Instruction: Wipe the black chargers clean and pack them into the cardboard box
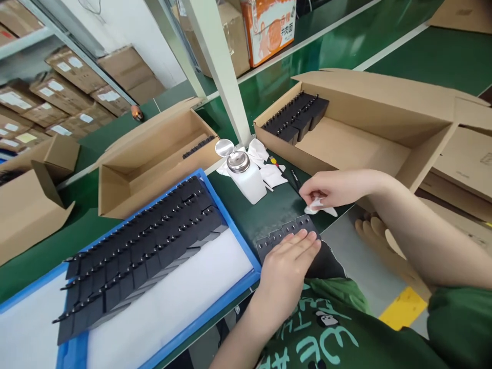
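A green bench (267, 214) carries a blue-edged tray (239, 236), white bottle (248, 182), wipes (273, 175), open cartons (376, 108) and black pieces (275, 237).

White wall (136, 31) — grey floor (367, 261) — shelf (26, 43), seemingly metal.

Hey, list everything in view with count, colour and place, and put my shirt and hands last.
Row of pieces: one, black, under the left hand
Wipe: one, white, in the right hand
Bottle: one, white with metal top, mid-table
Tissues: several, white, behind bottle
Slim items: few, mostly dark, beside tissues
Blue-edged tray: at least one, blue and white, left
Tray pieces: three rows, black
Open boxes: at least three, brown, around
Printed carton: one, orange and white, top
Stacked boxes: many, brown, upper left
Post: one, pale, centre
Table: green, beneath
Shirt: one, green, bottom
Left hand: one, bare, on row
Right hand: one, bare, pinching wipe
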### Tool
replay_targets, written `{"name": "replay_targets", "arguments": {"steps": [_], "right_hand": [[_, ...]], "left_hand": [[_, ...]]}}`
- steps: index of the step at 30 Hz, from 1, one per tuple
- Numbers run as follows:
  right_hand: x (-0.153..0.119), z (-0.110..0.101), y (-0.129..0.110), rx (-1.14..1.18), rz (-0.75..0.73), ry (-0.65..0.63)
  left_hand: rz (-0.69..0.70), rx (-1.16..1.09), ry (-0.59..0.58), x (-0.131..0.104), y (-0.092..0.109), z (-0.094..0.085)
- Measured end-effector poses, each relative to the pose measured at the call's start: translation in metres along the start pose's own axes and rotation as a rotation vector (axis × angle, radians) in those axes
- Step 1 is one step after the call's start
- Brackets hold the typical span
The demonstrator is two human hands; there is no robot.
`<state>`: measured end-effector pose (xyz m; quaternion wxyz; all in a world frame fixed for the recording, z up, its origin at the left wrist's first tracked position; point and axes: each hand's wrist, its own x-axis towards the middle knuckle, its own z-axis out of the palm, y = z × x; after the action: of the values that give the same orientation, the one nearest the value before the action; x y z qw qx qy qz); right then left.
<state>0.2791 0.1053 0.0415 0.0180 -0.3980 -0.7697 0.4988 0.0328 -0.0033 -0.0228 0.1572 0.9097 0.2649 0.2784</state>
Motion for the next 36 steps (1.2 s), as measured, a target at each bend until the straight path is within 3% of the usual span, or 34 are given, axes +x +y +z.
{"name": "replay_targets", "arguments": {"steps": [2,4,8,11,19,25,27,33,36], "right_hand": [[0.006,0.004,-0.013,0.025,-0.065,0.175],[0.029,0.013,-0.032,0.016,-0.189,0.211],[0.086,0.035,-0.064,-0.093,-0.337,-0.153],[0.104,0.039,-0.066,-0.117,-0.334,-0.269],[0.069,0.03,-0.04,-0.068,-0.204,-0.185],[0.069,0.013,-0.018,0.147,-0.065,-0.406],[0.06,0.007,-0.013,0.133,-0.049,-0.398],[0.016,0.005,-0.004,0.047,-0.015,-0.162],[-0.007,0.019,-0.006,0.104,0.068,0.112]], "left_hand": [[0.004,0.002,0.001,0.001,0.002,-0.002],[0.007,0.009,-0.023,0.003,0.004,-0.005],[-0.029,0.006,-0.083,0.006,0.006,-0.01],[-0.059,-0.009,-0.082,0.005,0.006,-0.009],[-0.04,0.028,-0.089,0.007,0.009,-0.011],[-0.057,0.034,-0.077,0.005,0.008,-0.009],[-0.044,0.033,-0.054,0.004,0.008,-0.008],[-0.047,0.004,0.002,0.006,0.007,-0.007],[-0.02,0.016,0.015,0.006,0.007,-0.007]]}}
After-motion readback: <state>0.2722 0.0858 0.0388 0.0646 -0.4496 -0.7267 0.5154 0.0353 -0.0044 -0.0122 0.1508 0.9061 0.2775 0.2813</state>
